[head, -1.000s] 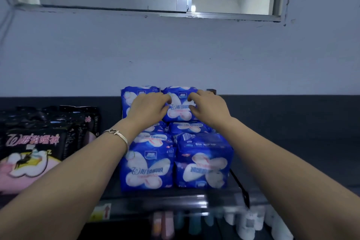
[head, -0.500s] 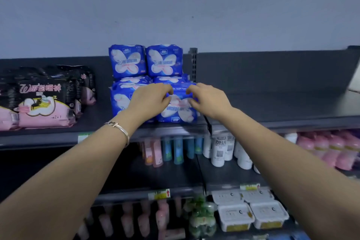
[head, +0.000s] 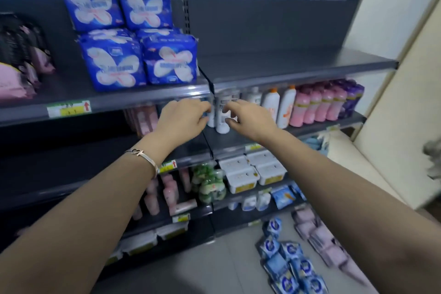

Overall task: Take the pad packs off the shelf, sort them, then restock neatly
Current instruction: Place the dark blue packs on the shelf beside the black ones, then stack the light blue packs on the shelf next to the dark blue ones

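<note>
pad packs point(head: 114, 64) sit above left hand point(head: 182, 120) and right hand point(head: 251, 120); fingers point(head: 202, 109) loosely curled, empty.

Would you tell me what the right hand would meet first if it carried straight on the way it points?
Most likely the white bottles standing just beyond the fingertips of the right hand, though the blur leaves the depth uncertain.

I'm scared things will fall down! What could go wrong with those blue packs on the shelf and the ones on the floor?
The two upper blue packs stand on the lower blue packs and might slide off. The floor packs lie scattered and could get stepped on. The left hand and right hand hover close to the white bottles; a bump might tip one.
</note>
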### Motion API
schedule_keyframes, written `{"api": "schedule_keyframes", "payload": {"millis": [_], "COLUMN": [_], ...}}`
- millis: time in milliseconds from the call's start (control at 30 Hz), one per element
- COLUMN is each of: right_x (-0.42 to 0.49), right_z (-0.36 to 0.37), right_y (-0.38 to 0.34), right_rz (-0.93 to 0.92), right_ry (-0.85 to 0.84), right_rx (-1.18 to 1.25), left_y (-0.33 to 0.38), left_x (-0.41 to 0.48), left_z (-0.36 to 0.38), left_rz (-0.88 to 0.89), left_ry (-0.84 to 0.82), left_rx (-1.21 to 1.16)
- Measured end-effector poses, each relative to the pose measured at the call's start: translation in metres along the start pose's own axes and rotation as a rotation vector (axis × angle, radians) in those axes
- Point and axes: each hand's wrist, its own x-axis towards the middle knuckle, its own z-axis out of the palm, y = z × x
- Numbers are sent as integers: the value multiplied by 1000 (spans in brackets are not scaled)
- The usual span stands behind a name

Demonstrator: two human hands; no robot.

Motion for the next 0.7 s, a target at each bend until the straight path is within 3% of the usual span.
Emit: {"api": "schedule_keyframes", "payload": {"millis": [400, 700], "right_x": [-137, -257], "right_z": [-6, -16], "right_y": [103, 222], "right_rz": [146, 215], "right_ry": [-32, -137], "right_rx": [-7, 6], "left_y": [152, 316], "left_x": [2, 7], "left_z": [50, 112], "left_rz": [189, 157], "left_ry": [-59, -148], "left_rx": [-68, -195]}}
